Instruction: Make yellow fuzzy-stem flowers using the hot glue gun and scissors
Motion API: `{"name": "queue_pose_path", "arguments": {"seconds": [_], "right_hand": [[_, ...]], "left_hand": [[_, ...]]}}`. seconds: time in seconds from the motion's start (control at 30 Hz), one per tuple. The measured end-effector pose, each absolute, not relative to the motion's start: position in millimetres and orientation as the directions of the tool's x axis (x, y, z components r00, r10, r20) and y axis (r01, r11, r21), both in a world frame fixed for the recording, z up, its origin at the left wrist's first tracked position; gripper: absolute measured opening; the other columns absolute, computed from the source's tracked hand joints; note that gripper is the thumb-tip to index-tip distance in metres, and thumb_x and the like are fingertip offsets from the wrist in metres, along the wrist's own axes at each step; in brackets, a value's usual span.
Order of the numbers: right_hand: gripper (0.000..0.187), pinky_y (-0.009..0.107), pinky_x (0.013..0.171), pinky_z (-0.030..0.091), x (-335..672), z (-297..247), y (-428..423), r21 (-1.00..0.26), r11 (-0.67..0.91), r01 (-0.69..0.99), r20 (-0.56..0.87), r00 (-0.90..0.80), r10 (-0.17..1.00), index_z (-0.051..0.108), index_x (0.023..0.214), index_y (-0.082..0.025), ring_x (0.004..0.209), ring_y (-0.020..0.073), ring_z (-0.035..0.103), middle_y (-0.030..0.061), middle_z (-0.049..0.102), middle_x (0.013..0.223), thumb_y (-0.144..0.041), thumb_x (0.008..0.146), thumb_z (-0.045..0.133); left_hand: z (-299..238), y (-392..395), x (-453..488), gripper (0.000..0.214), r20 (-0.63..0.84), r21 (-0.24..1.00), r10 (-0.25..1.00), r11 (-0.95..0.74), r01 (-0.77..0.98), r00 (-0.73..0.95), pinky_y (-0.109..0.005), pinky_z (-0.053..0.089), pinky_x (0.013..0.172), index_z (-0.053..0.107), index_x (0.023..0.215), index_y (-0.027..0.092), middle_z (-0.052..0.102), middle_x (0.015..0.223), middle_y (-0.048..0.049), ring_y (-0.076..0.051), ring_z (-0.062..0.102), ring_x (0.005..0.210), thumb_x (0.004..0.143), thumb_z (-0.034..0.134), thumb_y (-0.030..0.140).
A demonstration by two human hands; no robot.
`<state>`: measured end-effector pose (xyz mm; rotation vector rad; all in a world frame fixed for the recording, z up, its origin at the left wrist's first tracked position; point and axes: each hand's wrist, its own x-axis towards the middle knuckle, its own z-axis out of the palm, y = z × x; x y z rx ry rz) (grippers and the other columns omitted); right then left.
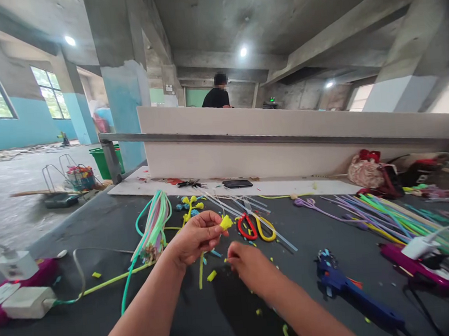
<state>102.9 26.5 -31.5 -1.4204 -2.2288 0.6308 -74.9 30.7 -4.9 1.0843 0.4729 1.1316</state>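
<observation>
My left hand pinches a small yellow flower-like piece between thumb and fingertips, held up over the dark table. Just right of it and lower, my right hand has its fingers drawn together; a tiny yellow speck shows at the tips, too small to name. Below the left hand hangs or lies a thin yellow-green strip; whether it joins the flower piece I cannot tell. A cut yellow bit lies between the hands. Scissors with one red and one yellow handle rest behind them.
A bundle of pastel stems lies left, with a yellow-and-blue flower sprig beside it. At right are a blue glue gun, loose coloured stems and a power strip. A phone lies by the white partition; a person sits beyond.
</observation>
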Motion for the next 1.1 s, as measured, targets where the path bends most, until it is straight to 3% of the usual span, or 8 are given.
{"name": "queue_pose_path", "arguments": {"seconds": [0.13,0.27,0.4,0.5,0.7,0.83,0.97,1.1], "right_hand": [[0.019,0.022,0.055,0.048,149,-16,26,-0.673,0.259,0.693,0.118,-0.244,0.962,0.058,0.087,-0.02,0.059,0.0131,0.064,0.0006,0.066,0.068,-0.023,0.084,0.039],[0.02,0.025,0.06,0.051,174,-14,26,-0.689,0.278,0.67,0.149,-0.244,0.958,0.063,0.086,-0.019,0.062,0.0146,0.066,0.0021,0.069,0.073,-0.023,0.081,0.045],[0.021,0.027,0.071,0.048,171,-27,18,-0.613,0.424,0.667,0.201,-0.387,0.9,0.07,0.072,-0.021,0.074,0.0162,0.065,0.0017,0.07,0.078,-0.009,0.07,0.053],[0.02,0.03,0.078,0.045,169,-28,11,-0.55,0.507,0.663,0.245,-0.453,0.857,0.071,0.069,-0.023,0.081,0.0177,0.063,0.002,0.07,0.079,-0.011,0.073,0.056],[0.023,0.032,0.08,0.045,226,-1,10,-0.412,0.395,0.821,0.412,-0.219,0.885,0.068,0.089,-0.022,0.087,0.0195,0.062,0.0052,0.069,0.092,-0.019,0.082,0.046],[0.027,0.031,0.079,0.047,283,-4,10,-0.282,0.072,0.957,0.134,-0.035,0.99,0.059,0.104,-0.021,0.092,0.0207,0.063,0.0074,0.067,0.1,-0.023,0.08,0.047],[0.048,0.034,0.087,0.044,314,-22,1,-0.215,-0.001,0.977,0.013,0.004,1.0,0.054,0.115,-0.017,0.108,0.0263,0.057,0.0123,0.06,0.118,-0.025,0.068,0.06],[0.059,0.039,0.092,0.04,317,-34,-3,-0.156,-0.045,0.987,-0.024,0.041,0.999,0.05,0.12,-0.014,0.113,0.0313,0.052,0.0145,0.057,0.122,-0.015,0.061,0.057]], "left_hand": [[-6,27,-61,0.024,0.129,0.888,0.867,0.115,-0.444,0.482,-0.012,0.02,0.035,0.053,0.084,0.014,0.065,0.074,-0.0053,-0.002,0.044,0.042,0.072,0.072,0.02],[-7,26,-51,0.02,0.056,0.873,0.866,0.199,-0.445,0.497,-0.011,0.018,0.035,0.054,0.084,0.013,0.064,0.074,-0.0058,-0.001,0.041,0.042,0.074,0.07,0.017],[-10,27,-47,0.016,-0.003,0.834,0.863,0.281,-0.475,0.505,-0.01,0.015,0.035,0.054,0.083,0.012,0.062,0.072,-0.0043,0.002,0.035,0.04,0.075,0.068,0.014],[-12,29,-47,0.015,-0.043,0.822,0.868,0.313,-0.477,0.495,-0.01,0.014,0.034,0.053,0.081,0.012,0.061,0.071,-0.0039,0.002,0.033,0.04,0.076,0.067,0.013],[-16,28,-51,0.014,-0.051,0.851,0.879,0.287,-0.441,0.474,-0.01,0.015,0.034,0.054,0.081,0.013,0.061,0.073,-0.0038,0.002,0.033,0.04,0.076,0.067,0.013],[-15,28,-50,0.016,-0.058,0.862,0.876,0.286,-0.419,0.478,-0.01,0.015,0.034,0.054,0.082,0.013,0.062,0.074,-0.0042,0.002,0.033,0.04,0.075,0.068,0.014],[-15,27,-48,0.016,-0.081,0.875,0.869,0.296,-0.383,0.487,-0.01,0.015,0.034,0.054,0.081,0.013,0.062,0.073,-0.0045,0.002,0.033,0.04,0.075,0.069,0.015],[-14,25,-47,0.017,-0.087,0.884,0.871,0.291,-0.365,0.484,-0.01,0.016,0.035,0.053,0.081,0.013,0.062,0.073,-0.0038,0.002,0.032,0.04,0.075,0.069,0.016]]}}
